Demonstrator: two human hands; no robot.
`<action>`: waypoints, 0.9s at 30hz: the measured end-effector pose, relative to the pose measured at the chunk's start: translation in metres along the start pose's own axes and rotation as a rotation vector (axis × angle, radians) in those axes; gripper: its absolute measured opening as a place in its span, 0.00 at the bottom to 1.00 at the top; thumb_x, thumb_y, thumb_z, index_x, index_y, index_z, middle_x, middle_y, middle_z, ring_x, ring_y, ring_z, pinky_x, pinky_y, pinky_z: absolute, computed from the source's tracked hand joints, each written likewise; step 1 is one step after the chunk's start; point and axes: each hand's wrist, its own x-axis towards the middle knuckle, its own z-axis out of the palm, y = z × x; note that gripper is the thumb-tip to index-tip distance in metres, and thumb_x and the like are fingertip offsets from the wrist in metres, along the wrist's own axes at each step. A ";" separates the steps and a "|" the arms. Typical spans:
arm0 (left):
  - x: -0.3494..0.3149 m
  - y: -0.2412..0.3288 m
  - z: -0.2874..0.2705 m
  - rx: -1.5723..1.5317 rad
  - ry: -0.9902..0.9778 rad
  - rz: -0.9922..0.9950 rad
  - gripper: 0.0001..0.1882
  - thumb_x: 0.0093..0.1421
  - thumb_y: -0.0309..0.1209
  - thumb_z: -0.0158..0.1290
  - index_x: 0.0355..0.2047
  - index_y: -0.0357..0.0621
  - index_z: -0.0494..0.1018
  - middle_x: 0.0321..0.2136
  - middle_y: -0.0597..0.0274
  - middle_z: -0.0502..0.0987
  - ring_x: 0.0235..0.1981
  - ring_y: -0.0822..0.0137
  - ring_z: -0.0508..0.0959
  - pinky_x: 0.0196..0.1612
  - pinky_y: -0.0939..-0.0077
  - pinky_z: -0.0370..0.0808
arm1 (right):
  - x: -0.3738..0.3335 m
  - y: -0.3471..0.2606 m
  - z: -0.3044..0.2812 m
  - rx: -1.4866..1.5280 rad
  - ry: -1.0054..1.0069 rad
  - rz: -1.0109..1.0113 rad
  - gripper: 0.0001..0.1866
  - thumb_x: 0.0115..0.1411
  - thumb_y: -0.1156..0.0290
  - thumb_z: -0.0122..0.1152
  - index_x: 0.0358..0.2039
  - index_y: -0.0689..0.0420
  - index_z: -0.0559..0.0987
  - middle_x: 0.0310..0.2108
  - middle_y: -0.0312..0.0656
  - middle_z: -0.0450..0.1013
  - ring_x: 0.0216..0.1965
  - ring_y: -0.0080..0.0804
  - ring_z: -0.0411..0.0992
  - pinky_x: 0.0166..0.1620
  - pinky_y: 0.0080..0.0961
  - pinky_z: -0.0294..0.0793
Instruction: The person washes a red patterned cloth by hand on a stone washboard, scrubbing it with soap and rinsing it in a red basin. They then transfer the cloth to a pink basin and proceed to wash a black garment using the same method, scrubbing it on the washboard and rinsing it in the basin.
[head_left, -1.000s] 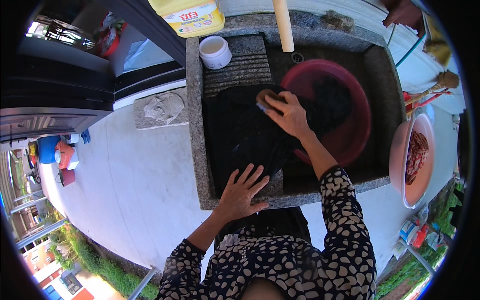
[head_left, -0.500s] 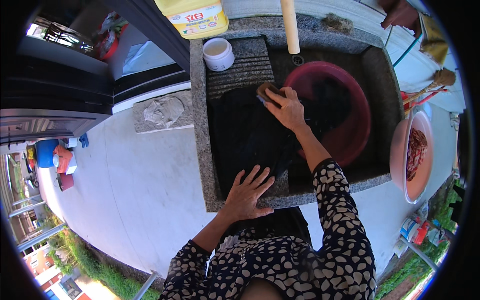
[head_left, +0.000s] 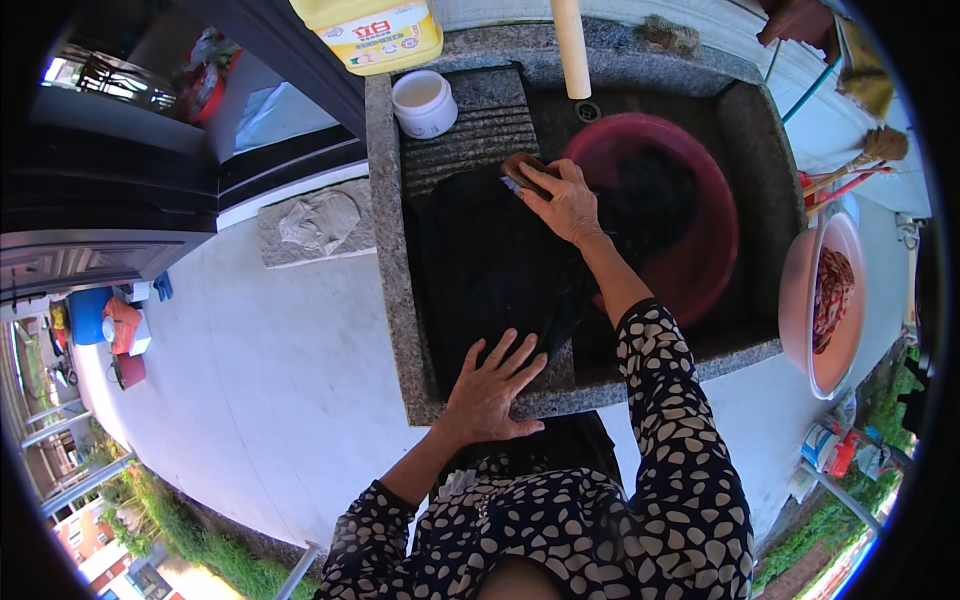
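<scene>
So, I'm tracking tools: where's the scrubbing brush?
Head view, above centre: the right hand holds the scrubbing brush at the edge of the black cloth, left of the red basin.

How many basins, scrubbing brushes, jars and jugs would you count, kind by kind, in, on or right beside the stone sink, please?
Basins: 2 (red basin inside the sink, pink basin beside it)
Scrubbing brushes: 1 (brown brush, in the right hand)
Jars: 1 (white jar)
Jugs: 1 (yellow jug)
Total: 5
</scene>
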 end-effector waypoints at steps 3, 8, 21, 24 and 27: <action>-0.004 -0.004 0.001 0.002 0.009 -0.005 0.50 0.47 0.67 0.54 0.65 0.53 0.59 0.68 0.59 0.51 0.70 0.56 0.45 0.67 0.43 0.42 | -0.026 -0.027 -0.018 0.084 -0.104 -0.097 0.21 0.48 0.59 0.69 0.46 0.41 0.81 0.42 0.42 0.69 0.42 0.41 0.71 0.39 0.36 0.76; -0.005 -0.005 0.001 0.000 -0.156 -0.040 0.50 0.48 0.68 0.52 0.65 0.52 0.59 0.69 0.58 0.51 0.70 0.54 0.45 0.67 0.44 0.40 | -0.108 -0.072 -0.057 0.135 -0.322 -0.440 0.27 0.44 0.58 0.73 0.49 0.40 0.79 0.43 0.44 0.66 0.41 0.39 0.70 0.39 0.34 0.76; -0.006 -0.008 0.004 -0.043 -0.068 -0.012 0.50 0.47 0.70 0.50 0.64 0.52 0.60 0.68 0.58 0.51 0.70 0.55 0.45 0.68 0.44 0.39 | -0.080 -0.079 -0.040 0.094 -0.245 -0.399 0.26 0.43 0.59 0.73 0.46 0.42 0.81 0.42 0.46 0.68 0.42 0.43 0.71 0.41 0.34 0.76; -0.005 -0.007 -0.001 -0.047 -0.158 -0.030 0.51 0.47 0.70 0.50 0.64 0.52 0.60 0.68 0.58 0.51 0.70 0.54 0.45 0.68 0.44 0.39 | -0.095 -0.080 -0.038 0.065 -0.256 -0.492 0.27 0.44 0.58 0.72 0.48 0.41 0.79 0.42 0.46 0.67 0.41 0.42 0.70 0.39 0.34 0.76; -0.003 -0.007 0.007 -0.080 0.033 0.047 0.50 0.47 0.69 0.52 0.65 0.52 0.60 0.68 0.56 0.51 0.70 0.54 0.46 0.68 0.44 0.39 | -0.043 -0.036 -0.017 -0.053 -0.074 -0.256 0.26 0.47 0.61 0.71 0.49 0.42 0.79 0.41 0.43 0.67 0.41 0.41 0.71 0.39 0.35 0.76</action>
